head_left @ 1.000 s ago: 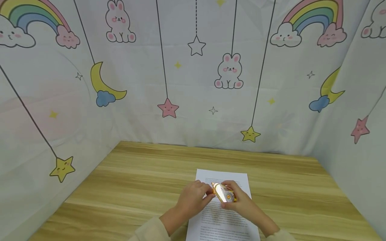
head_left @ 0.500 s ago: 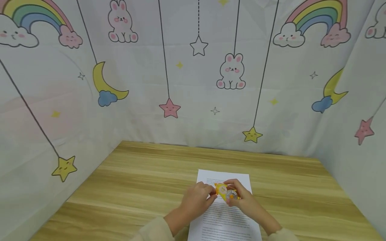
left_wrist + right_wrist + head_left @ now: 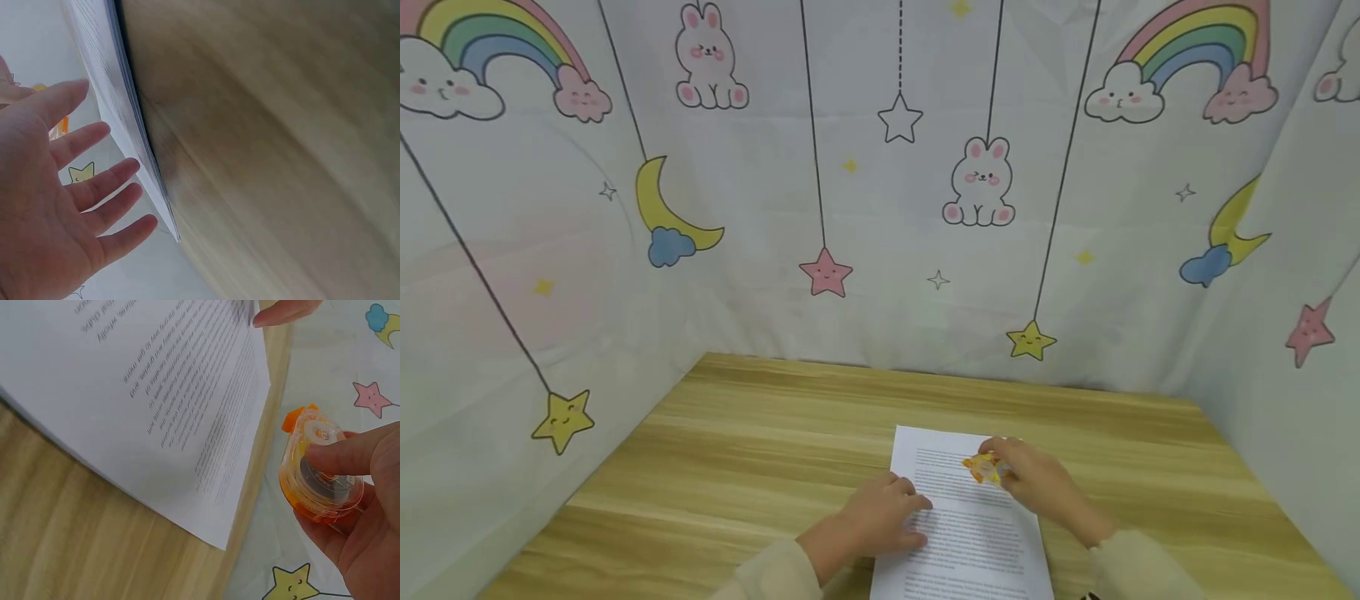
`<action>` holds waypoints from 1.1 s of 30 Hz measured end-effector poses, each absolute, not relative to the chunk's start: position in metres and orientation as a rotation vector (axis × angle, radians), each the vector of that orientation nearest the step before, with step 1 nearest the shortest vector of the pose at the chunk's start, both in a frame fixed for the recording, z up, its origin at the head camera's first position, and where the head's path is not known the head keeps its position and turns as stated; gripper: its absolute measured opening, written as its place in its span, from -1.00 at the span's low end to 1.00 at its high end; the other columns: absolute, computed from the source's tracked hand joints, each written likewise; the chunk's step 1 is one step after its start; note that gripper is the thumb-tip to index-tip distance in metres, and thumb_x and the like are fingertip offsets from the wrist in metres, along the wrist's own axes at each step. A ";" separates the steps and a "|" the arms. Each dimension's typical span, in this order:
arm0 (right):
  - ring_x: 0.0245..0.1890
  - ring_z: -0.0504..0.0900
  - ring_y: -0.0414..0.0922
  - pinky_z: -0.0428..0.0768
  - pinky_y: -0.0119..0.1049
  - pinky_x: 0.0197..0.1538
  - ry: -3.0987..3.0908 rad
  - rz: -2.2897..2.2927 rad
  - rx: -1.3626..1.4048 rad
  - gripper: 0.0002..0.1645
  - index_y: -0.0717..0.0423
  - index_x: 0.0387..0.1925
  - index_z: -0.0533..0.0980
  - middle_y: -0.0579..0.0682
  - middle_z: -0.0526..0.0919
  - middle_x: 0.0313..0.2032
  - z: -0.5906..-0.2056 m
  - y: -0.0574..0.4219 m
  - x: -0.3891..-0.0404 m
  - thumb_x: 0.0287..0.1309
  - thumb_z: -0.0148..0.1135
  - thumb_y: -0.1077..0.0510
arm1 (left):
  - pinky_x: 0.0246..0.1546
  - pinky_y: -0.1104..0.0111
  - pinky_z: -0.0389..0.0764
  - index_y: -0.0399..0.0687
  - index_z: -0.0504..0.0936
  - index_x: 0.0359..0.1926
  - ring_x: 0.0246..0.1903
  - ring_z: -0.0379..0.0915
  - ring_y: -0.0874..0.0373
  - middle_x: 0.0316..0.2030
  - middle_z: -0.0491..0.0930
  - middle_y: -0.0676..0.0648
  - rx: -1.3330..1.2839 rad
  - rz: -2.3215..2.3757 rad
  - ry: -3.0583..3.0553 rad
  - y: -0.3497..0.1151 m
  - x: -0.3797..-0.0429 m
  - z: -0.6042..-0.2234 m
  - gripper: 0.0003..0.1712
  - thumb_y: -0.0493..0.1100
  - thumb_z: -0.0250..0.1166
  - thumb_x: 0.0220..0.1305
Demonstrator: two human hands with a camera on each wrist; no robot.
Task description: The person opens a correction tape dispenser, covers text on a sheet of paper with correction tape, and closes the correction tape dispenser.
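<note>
An orange and clear correction tape dispenser (image 3: 322, 478) is in my right hand (image 3: 1045, 483), gripped between thumb and fingers. In the head view the dispenser (image 3: 985, 468) is above the upper right part of the printed paper (image 3: 970, 533). My left hand (image 3: 883, 512) is at the left side of the paper with its fingers spread and nothing in them. The left wrist view shows that hand (image 3: 69, 181) with its palm bare, beside the edge of a paper stack (image 3: 140, 134). Whether its fingertips touch the paper I cannot tell.
The papers lie as a thin stack on a wooden table (image 3: 760, 442). Pale cloth (image 3: 880, 317) printed with stars, moons and rabbits stands at the back and along both sides.
My left hand has come away from the dispenser's tip, moved slightly down, and its fingers have spread. My right hand has carried the dispenser to the right and slightly up.
</note>
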State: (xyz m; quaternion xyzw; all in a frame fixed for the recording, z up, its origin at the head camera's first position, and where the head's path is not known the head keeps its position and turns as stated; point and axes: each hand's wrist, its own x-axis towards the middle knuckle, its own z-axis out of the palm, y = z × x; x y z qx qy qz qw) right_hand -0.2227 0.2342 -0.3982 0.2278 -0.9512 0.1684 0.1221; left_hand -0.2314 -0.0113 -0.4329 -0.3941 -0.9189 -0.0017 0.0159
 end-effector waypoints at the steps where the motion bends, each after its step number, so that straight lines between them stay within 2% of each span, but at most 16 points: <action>1: -0.40 0.54 -0.20 0.48 -0.42 -0.47 -2.776 0.421 0.684 -0.53 -0.03 -0.12 0.48 -0.08 0.62 -0.23 -0.397 0.235 -0.225 -0.08 0.16 0.45 | 0.01 0.34 0.48 0.33 0.51 0.07 0.02 0.40 0.16 -0.01 0.52 0.07 -1.248 -0.004 -2.871 -0.012 -0.232 -0.433 -0.52 0.28 0.17 0.13; 4: -0.51 0.41 -0.26 0.28 -0.49 -0.57 -2.803 0.296 0.723 -0.50 -0.09 -0.14 0.50 -0.09 0.59 -0.26 -0.393 0.235 -0.235 -0.06 0.10 0.48 | 0.10 0.25 0.44 0.35 0.44 0.15 0.15 0.31 0.10 0.12 0.44 0.03 -1.303 -0.025 -2.922 -0.009 -0.233 -0.433 -0.46 0.31 0.13 0.15; 9: -0.42 0.52 -0.17 0.41 -0.38 -0.49 -2.839 0.159 0.757 -0.48 -0.11 -0.16 0.50 -0.08 0.57 -0.31 -0.394 0.228 -0.254 -0.07 0.11 0.51 | 0.14 0.11 0.41 0.37 0.34 0.25 0.28 0.17 0.00 0.28 0.28 -0.03 -1.248 -0.114 -3.049 0.000 -0.235 -0.433 -0.29 0.38 0.16 0.06; 14: -0.34 0.58 -0.07 0.55 -0.21 -0.34 -2.857 0.151 0.761 -0.45 -0.09 -0.14 0.51 -0.02 0.58 -0.28 -0.402 0.219 -0.270 -0.10 0.15 0.53 | 0.16 0.01 0.37 0.33 0.27 0.30 0.33 0.09 -0.13 0.34 0.18 -0.08 -1.156 -0.102 -3.140 0.007 -0.234 -0.435 -0.10 0.46 0.21 -0.08; 19: -0.31 0.57 -0.05 0.57 -0.12 -0.22 -2.942 0.230 0.667 -0.49 -0.11 -0.19 0.56 -0.04 0.58 -0.27 -0.409 0.209 -0.282 -0.06 0.12 0.52 | 0.22 0.05 0.32 0.30 0.30 0.28 0.31 0.12 -0.14 0.34 0.19 -0.11 -1.117 -0.029 -3.175 0.011 -0.231 -0.433 -0.06 0.47 0.25 -0.15; 24: -0.39 0.56 -0.08 0.57 -0.15 -0.29 -2.936 0.220 0.671 -0.55 -0.11 -0.23 0.58 -0.06 0.57 -0.32 -0.415 0.201 -0.292 -0.01 0.13 0.49 | 0.18 0.06 0.37 0.32 0.26 0.30 0.32 0.10 -0.16 0.35 0.16 -0.12 -1.105 0.000 -3.196 0.014 -0.231 -0.432 -0.02 0.50 0.24 -0.20; 33: -0.40 0.55 -0.10 0.56 -0.21 -0.36 -2.853 0.173 0.739 -0.56 -0.09 -0.24 0.56 -0.03 0.56 -0.33 -0.424 0.197 -0.301 -0.02 0.12 0.49 | 0.12 0.07 0.43 0.44 0.24 0.29 0.30 0.13 -0.14 0.33 0.17 -0.10 -1.117 0.094 -3.169 0.016 -0.232 -0.432 -0.06 0.49 0.23 -0.17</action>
